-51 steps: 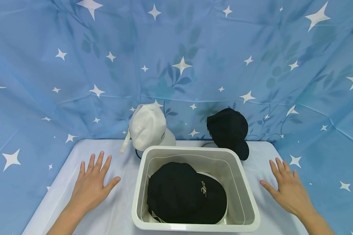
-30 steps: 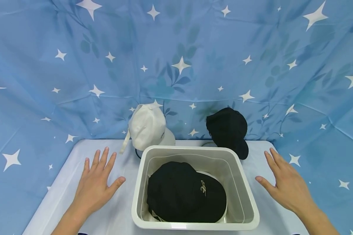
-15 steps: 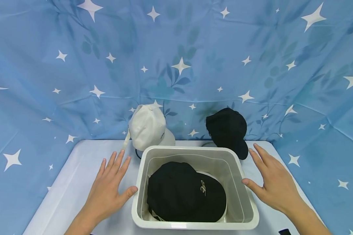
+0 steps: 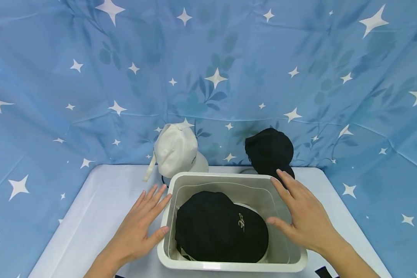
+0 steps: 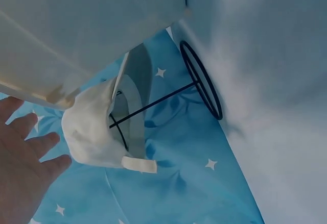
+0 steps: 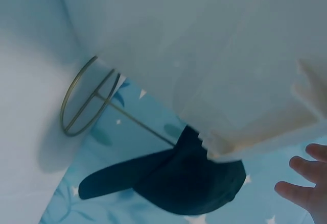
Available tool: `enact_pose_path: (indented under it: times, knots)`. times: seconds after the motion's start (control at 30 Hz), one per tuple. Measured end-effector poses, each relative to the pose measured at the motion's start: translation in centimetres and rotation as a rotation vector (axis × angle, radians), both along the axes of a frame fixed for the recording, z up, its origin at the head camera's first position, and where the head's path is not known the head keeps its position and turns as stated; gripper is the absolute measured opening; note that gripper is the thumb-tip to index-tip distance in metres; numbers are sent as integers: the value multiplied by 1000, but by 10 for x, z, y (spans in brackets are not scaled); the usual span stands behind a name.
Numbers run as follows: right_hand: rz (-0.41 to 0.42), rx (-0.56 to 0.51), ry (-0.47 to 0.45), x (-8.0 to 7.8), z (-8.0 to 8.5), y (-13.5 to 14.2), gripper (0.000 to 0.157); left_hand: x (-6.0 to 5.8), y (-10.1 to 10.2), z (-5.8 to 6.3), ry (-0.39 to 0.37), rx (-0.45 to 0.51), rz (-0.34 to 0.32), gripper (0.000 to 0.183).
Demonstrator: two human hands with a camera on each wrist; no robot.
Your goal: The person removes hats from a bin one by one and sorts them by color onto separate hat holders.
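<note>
Black embroidered cap (image 4: 212, 227) is lying in the bin (image 4: 229, 266), seemingly awaiting handling; left hand (image 4: 137, 229) and right hand (image 4: 304, 218) are flanking it, spread wide, empty. White cap (image 4: 176, 150) and second black cap (image 4: 269, 150) are already sitting on wire stands (image 5: 153, 104).

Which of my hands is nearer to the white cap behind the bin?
Left. Your left hand is in front of the white cap, by the left side of the bin; your right hand is farther off, at the bin's right side.
</note>
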State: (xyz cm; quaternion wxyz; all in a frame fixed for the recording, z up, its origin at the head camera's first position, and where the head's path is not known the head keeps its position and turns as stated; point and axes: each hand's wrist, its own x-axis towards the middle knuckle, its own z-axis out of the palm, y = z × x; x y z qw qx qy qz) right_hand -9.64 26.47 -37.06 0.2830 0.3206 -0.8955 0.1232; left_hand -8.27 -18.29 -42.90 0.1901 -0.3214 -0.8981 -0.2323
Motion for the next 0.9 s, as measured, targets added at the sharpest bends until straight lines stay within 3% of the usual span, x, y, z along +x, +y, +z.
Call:
enact_pose_path:
  times: [0.17, 0.37, 0.63, 0.9]
  knots:
    - [41, 11, 15, -1, -1, -14, 93, -2, 2, -2, -17, 34, -56, 72]
    - [78, 33, 4, -4, -1, -28, 93, -3, 4, -6, -17, 70, -78, 66]
    - [118, 54, -25, -6, 1, -43, 92, -4, 5, -9, -21, 92, -64, 66]
    - [145, 76, -64, -10, -3, -55, 91, -1, 7, -13, -72, 164, -50, 68]
